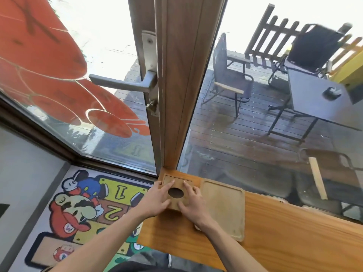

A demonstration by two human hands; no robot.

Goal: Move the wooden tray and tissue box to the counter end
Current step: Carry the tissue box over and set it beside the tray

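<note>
The wooden tissue box (175,184), with an oval hole in its lid, sits at the left end of the wooden counter (284,238), against the wooden door post. My left hand (157,199) clasps its left side, fingers lying on the lid. My right hand (189,202) holds its right side, fingers beside the hole. The flat wooden tray (223,209) lies directly to the right of the box, long side running front to back. Neither hand touches the tray.
A glass door with a metal lever handle (125,83) stands left of the post (182,85). A window behind the counter looks onto a deck with chairs and a table. A cartoon floor mat (82,209) lies below the counter's left end.
</note>
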